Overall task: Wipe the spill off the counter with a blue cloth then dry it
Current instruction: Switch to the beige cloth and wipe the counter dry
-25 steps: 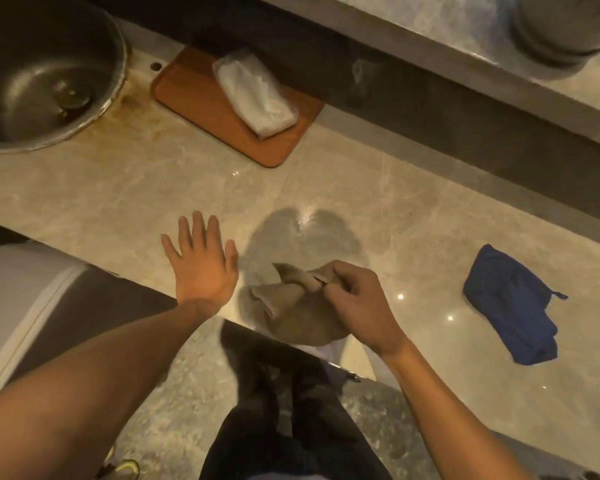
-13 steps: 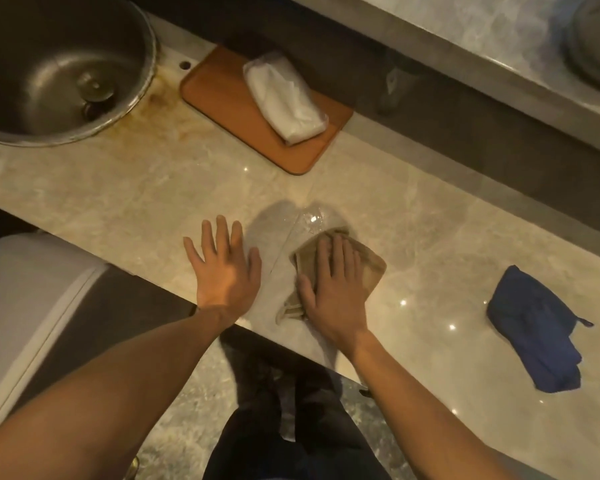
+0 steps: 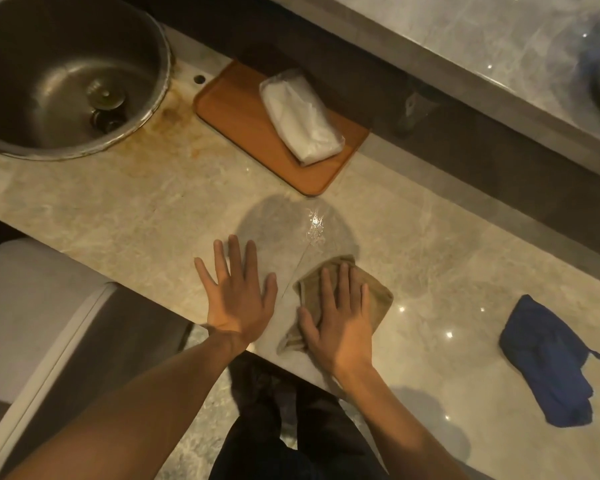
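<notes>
Tan cloth (image 3: 347,299) sits by the worktop's (image 3: 118,216) near edge, pinned flat under the spread right hand (image 3: 336,323), left hand (image 3: 238,299) splayed beside it, while the soft, limp-looking blue cloth (image 3: 548,362) lies farther right, probably easiest pinched at a fold.

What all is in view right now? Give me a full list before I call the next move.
counter: one, beige marble, across the middle
sink: one, round metal, top left
tray: one, orange-brown, behind the hands
white packet: one, lying on the tray
wet patch: one, glinting, ahead of the tan cloth
tan cloth: one, under the right hand
blue cloth: one, crumpled, far right, untouched
white bin: one, lower left, below the counter edge
left hand: flat and spread on the counter, holding nothing
right hand: flat, pressing the tan cloth
</notes>
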